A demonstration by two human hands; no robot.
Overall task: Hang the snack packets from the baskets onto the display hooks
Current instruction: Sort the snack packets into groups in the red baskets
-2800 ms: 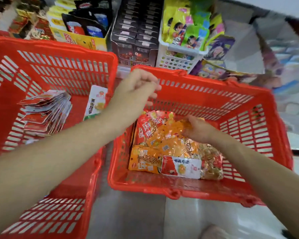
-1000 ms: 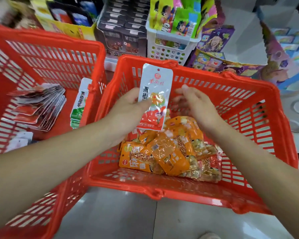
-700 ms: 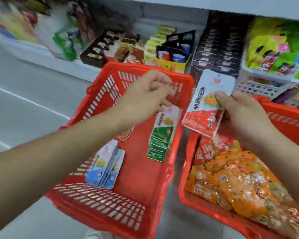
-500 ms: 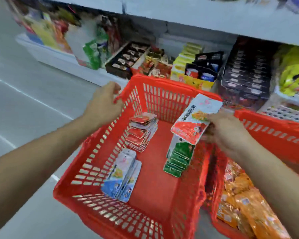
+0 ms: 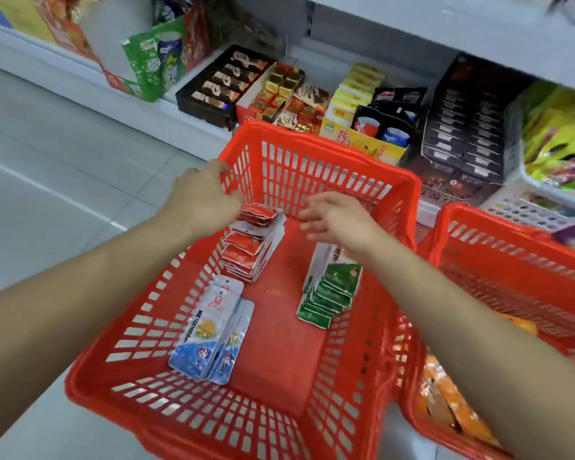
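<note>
Two red baskets stand on the floor. The left basket (image 5: 312, 144) holds a stack of red packets (image 5: 249, 247), a pair of blue-and-white packets (image 5: 206, 333) and a stack of green packets (image 5: 329, 293). My left hand (image 5: 206, 197) grips this basket's rim near its far left corner. Above the green stack, inside the basket, hovers my right hand (image 5: 339, 217) with fingers spread and nothing in it. The right basket (image 5: 512, 234) holds orange packets (image 5: 445, 400), partly hidden by my right arm. No display hooks are in view.
A low white shelf runs behind the baskets with a brown box of sweets (image 5: 223, 84), a yellow carton (image 5: 362, 141), black boxes (image 5: 462, 127) and a white crate of yellow-green packets (image 5: 561, 154). Grey floor tiles (image 5: 63, 161) lie to the left.
The view swung from the right basket to the left one. My right hand, which held a red-and-white packet, is now bare over the left basket. My left hand took hold of the rim.
</note>
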